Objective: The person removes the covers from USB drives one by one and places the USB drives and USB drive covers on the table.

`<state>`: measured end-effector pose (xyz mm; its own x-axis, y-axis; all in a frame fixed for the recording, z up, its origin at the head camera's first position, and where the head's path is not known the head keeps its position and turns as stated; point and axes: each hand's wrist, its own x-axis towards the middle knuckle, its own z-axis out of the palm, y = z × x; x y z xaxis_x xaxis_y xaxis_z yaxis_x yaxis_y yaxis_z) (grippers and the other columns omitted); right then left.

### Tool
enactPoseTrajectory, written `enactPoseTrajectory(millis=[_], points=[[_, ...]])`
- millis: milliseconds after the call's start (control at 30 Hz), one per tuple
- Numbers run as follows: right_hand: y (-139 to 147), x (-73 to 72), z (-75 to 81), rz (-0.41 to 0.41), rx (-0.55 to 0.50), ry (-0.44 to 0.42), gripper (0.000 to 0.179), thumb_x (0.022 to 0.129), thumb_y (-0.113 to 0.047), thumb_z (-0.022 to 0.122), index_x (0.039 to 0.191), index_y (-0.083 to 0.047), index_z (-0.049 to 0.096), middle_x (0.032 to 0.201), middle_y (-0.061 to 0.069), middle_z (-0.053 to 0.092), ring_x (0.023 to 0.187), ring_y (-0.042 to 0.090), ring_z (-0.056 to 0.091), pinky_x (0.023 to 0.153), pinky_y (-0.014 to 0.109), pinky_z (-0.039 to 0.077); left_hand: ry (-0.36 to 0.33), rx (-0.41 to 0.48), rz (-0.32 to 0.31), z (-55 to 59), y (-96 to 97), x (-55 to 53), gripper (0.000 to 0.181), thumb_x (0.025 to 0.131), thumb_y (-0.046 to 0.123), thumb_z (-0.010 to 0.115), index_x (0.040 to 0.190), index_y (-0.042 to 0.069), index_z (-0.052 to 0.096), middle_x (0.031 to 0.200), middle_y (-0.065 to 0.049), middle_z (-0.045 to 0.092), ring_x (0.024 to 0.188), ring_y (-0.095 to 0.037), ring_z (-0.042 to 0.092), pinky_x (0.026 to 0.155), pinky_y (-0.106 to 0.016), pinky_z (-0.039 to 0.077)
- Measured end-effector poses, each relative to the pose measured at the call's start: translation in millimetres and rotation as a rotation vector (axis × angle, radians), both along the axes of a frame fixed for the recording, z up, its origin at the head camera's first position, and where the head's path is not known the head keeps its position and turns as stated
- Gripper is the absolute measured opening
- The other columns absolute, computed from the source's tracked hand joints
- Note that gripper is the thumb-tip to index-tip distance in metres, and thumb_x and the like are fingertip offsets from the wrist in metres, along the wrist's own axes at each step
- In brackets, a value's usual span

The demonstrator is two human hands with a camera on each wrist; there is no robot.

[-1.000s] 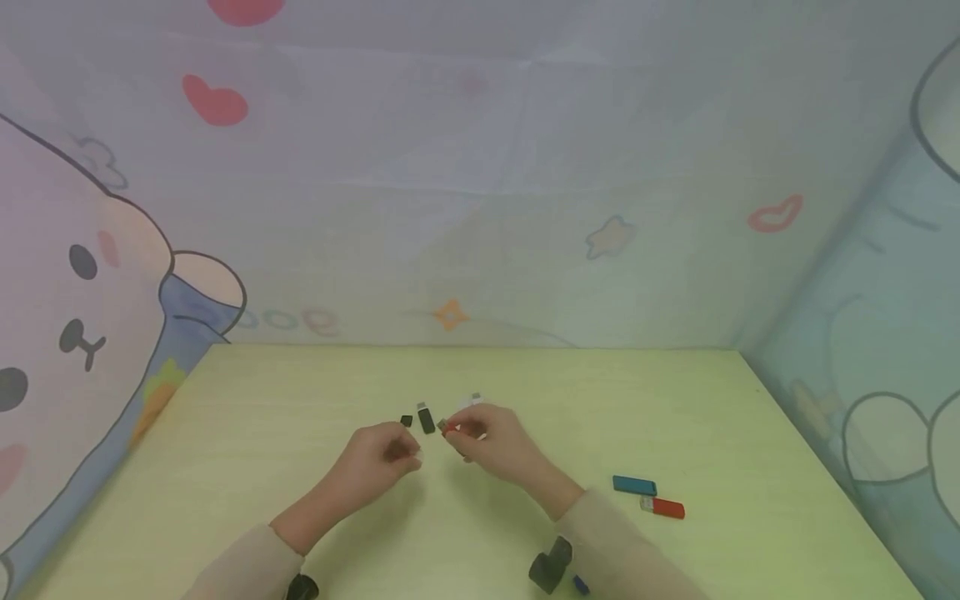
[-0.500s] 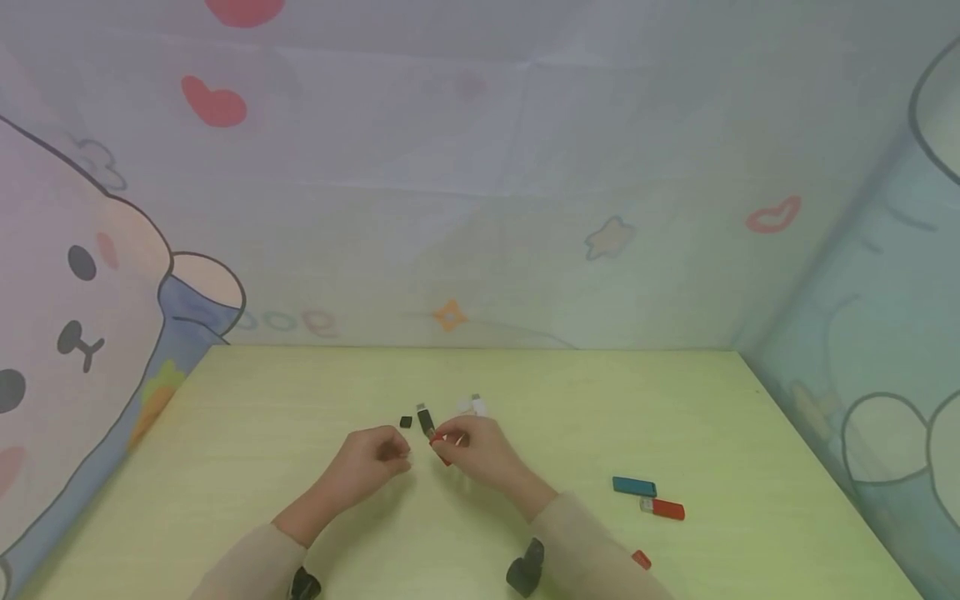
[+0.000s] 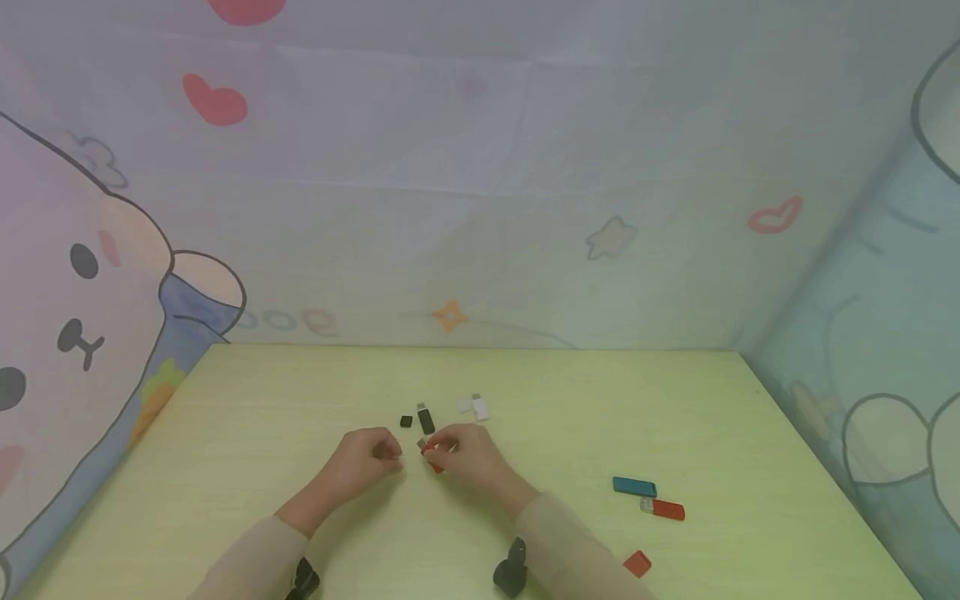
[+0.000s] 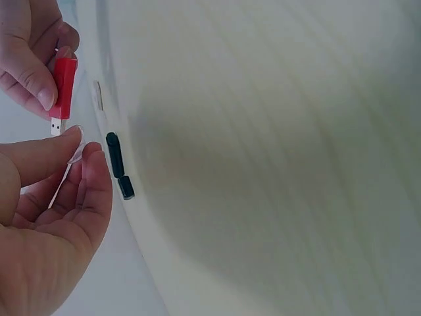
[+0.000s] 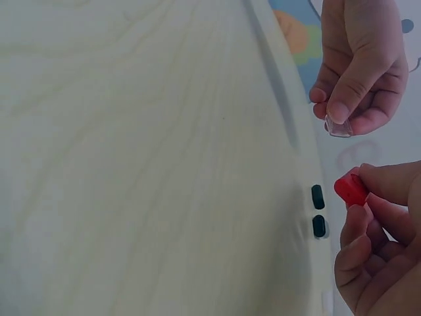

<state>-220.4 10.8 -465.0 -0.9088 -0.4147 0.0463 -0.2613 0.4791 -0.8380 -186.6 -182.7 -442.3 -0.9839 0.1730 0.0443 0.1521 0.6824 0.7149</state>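
Observation:
My left hand pinches a small clear plastic cap between thumb and fingertips. My right hand grips a red USB flash drive by its body, the bare metal plug pointing at the left hand in the left wrist view. Both hands are raised in front of the body, a short gap between them. Just beyond them lie a black USB flash drive, plug exposed, and its small black cap.
A white USB flash drive and a white cap lie farther back. To the right are a teal stick, another red USB flash drive and a red cap-like piece. A printed cloth hangs behind the table.
My right hand has moved left and nearer with the red flash drive, uncovering the white drive and the red piece. My left hand has drawn slightly left, still pinching the clear cap.

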Motion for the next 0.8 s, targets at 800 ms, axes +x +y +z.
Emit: enactPoseTrajectory(millis=[800], points=[[-11, -0.8, -10.4, -0.002, 0.076, -0.019, 0.012, 0.085, -0.017, 0.072, 0.089, -0.005, 0.074, 0.076, -0.001, 0.067, 0.065, 0.008, 0.051, 0.054, 0.02, 0.041, -0.085, -0.04, -0.007, -11.1, 0.6, -7.0, 0.009, 0.077, -0.003, 0.072, 0.078, 0.004, 0.065, 0.078, -0.003, 0.064, 0.074, -0.016, 0.059, 0.064, -0.03, 0.05]])
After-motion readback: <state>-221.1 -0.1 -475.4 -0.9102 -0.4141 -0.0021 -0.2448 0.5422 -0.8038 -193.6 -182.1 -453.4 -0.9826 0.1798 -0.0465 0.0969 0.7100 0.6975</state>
